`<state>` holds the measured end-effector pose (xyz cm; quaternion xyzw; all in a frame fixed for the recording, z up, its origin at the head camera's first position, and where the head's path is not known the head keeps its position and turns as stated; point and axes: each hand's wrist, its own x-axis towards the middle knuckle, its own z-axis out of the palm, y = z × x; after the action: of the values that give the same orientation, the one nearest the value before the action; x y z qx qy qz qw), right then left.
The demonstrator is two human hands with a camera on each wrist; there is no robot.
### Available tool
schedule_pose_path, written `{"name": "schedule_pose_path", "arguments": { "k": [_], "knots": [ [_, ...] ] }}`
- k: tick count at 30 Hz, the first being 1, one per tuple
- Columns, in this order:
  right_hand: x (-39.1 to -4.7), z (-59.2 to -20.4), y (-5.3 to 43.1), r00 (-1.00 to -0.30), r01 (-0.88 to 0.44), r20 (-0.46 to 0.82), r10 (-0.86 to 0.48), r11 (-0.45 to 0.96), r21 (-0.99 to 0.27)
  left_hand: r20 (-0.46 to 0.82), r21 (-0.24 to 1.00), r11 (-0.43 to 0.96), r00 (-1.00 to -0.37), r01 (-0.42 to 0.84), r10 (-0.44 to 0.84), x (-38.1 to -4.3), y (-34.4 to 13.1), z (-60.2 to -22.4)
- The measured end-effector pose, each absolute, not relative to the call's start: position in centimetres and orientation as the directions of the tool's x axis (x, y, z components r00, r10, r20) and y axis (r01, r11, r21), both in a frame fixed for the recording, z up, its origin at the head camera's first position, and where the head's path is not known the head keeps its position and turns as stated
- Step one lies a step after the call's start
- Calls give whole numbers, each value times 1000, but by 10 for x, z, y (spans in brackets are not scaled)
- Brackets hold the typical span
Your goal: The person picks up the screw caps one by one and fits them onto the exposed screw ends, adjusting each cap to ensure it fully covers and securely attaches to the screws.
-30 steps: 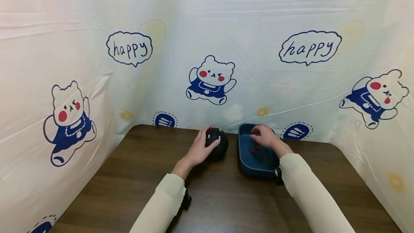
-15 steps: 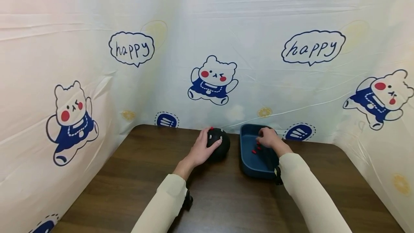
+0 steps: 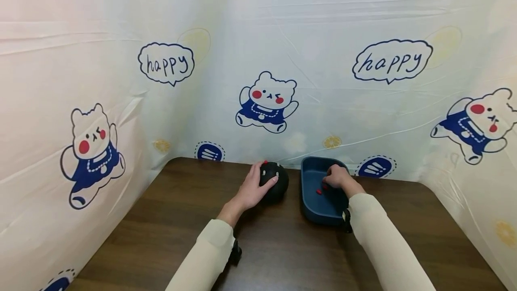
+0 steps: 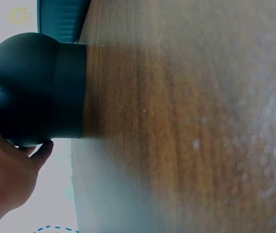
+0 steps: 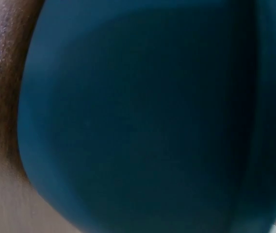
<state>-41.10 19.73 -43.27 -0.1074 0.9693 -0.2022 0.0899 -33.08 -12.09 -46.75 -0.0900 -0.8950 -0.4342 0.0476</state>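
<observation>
- The right hand (image 3: 338,177) reaches into the tray (image 3: 323,218), its fingers bent and pointing down toward the tray's floor; the head view is too small to tell how far apart the fingertips are or whether they pinch anything, and in the right wrist view the tray's wall fills most of the picture.
- The step in hand looks to be picking small red pieces from the tray; the next move seems to call for a fine pinch between thumb and finger, since the pieces are tiny and could slip or roll.
- One red piece (image 3: 325,187) lies in the tray right by those fingertips, touching or not I cannot tell; another red piece (image 3: 319,191) lies in the tray just beside it, on the side away from the right hand.
- The left hand (image 3: 251,190), beyond the tray's left side, is spread and curved around the black ball (image 3: 281,187), apparently to steady it.
- The ball stands near the tray's left wall, apart from it, on a short round base; a red spot (image 3: 265,162) and a few pale spots show on its top.
- Tray and ball stand on the brown table (image 3: 169,219); a printed cloth (image 3: 323,102) hangs behind the tray.
</observation>
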Motion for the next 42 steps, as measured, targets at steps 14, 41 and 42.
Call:
{"name": "schedule_pose_path", "arguments": {
  "k": [14,41,42],
  "knots": [
    [-413,-442,193,-957,-181,-122,-262,873,-452,154,770,608,-981,193,116,-332,-119,-470],
    [-412,-446,194,-966,-193,-57,-253,848,-494,169,767,609,-980,200,109,-331,-120,-470],
    [-412,-446,194,-966,-189,-61,-250,850,-491,170,768,608,-979,201,109,-332,-120,-470]
  ]
}}
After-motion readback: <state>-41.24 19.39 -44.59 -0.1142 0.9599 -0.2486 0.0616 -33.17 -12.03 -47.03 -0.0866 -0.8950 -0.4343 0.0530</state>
